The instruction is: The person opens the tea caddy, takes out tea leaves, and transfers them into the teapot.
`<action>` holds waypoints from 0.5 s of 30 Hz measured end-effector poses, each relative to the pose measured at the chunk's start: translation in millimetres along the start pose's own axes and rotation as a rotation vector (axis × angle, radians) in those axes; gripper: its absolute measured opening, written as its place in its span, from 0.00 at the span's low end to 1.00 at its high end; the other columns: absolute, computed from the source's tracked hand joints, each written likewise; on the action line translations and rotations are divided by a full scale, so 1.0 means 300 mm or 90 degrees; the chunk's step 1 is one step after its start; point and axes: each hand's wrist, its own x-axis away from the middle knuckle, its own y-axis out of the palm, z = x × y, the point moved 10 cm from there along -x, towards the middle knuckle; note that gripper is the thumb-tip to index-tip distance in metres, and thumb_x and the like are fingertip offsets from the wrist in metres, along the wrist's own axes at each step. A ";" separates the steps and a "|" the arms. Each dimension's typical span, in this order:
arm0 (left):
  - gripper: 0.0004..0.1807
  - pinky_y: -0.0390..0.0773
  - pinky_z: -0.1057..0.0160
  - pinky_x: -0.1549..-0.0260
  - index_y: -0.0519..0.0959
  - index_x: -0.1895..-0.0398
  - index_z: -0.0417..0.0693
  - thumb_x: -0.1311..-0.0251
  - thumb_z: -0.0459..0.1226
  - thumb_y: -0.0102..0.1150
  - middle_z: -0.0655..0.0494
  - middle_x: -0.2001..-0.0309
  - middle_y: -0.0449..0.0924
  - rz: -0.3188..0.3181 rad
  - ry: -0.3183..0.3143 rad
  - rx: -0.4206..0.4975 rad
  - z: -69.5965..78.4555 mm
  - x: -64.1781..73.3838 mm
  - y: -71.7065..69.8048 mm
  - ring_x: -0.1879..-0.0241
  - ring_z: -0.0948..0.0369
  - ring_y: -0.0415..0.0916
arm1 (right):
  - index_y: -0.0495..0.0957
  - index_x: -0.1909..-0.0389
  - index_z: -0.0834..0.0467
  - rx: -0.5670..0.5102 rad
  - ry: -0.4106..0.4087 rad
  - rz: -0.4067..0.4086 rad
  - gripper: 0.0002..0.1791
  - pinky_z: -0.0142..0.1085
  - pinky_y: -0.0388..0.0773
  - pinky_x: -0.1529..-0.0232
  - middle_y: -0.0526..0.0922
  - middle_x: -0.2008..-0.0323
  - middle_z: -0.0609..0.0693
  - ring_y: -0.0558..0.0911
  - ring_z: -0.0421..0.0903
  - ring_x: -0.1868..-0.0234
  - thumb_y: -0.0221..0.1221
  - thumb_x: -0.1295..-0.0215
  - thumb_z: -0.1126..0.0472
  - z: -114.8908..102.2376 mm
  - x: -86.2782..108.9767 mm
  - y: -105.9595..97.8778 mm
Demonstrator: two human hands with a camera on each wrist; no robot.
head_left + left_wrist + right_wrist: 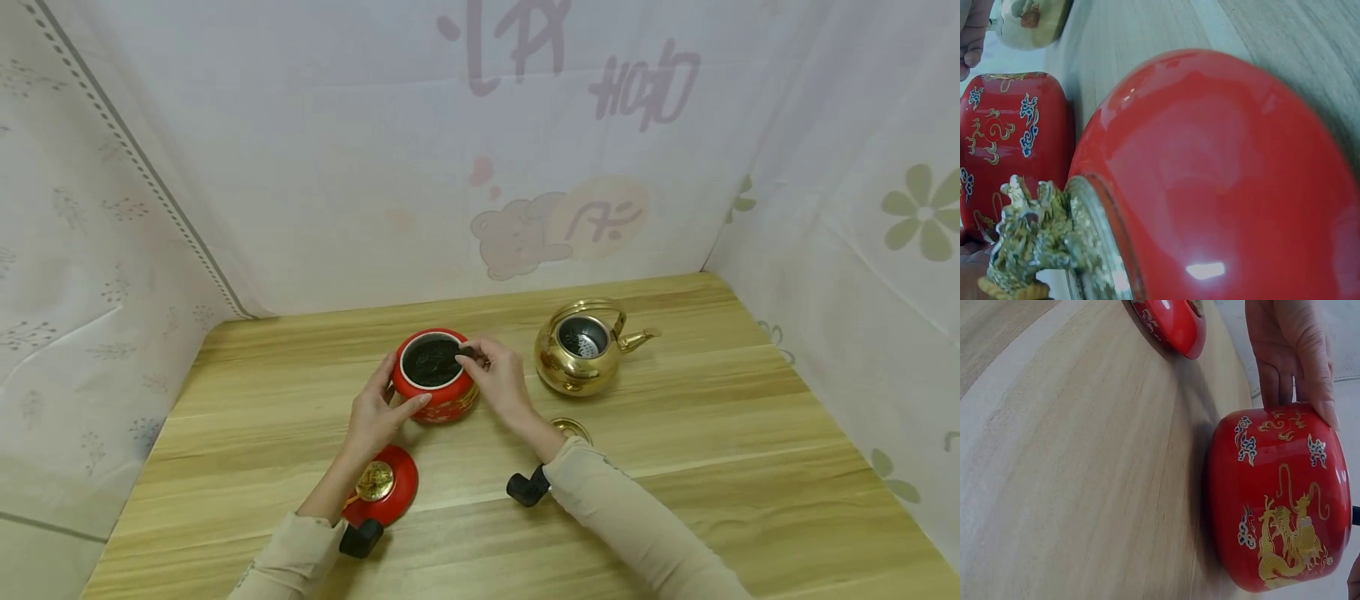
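A red jar [442, 410] with a white rim stands on the table, holding dark tea leaves [427, 363]. My left hand [377, 410] grips its left side, thumb along the front. At the jar's right rim, my right hand [498, 382] pinches a dark clump of what looks like tea leaves. The right wrist view shows a gold dragon on the jar [1272, 500] and the left hand [1294, 350] against its side. Beside my left forearm lies the red jar lid [402, 483], its gold figured knob [1038, 234] large in the left wrist view.
Right of the jar stands a gold teapot [570, 375], uncovered, spout to the right. Its metal strainer [587, 342] has dark bits in it. A small gold lid [572, 429] is partly hidden by my right forearm. Patterned cloth [337, 167] walls in the wooden table [720, 467].
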 end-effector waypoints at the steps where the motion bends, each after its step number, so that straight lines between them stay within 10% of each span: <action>1: 0.47 0.59 0.54 0.33 0.52 0.28 0.40 0.47 0.37 0.67 0.44 0.27 0.49 0.000 0.001 0.003 0.002 0.001 0.001 0.29 0.50 0.52 | 0.82 0.68 0.64 0.000 0.003 -0.002 0.05 0.24 0.73 0.76 0.84 0.73 0.54 0.76 0.39 0.76 0.65 0.44 0.66 0.002 0.000 0.002; 15: 0.46 0.59 0.51 0.33 0.50 0.28 0.34 0.46 0.32 0.66 0.38 0.28 0.49 -0.006 -0.014 0.001 0.075 0.022 -0.002 0.30 0.46 0.51 | 0.82 0.67 0.61 0.057 0.013 -0.045 0.05 0.24 0.70 0.77 0.79 0.77 0.50 0.73 0.38 0.77 0.65 0.44 0.66 0.008 -0.014 0.034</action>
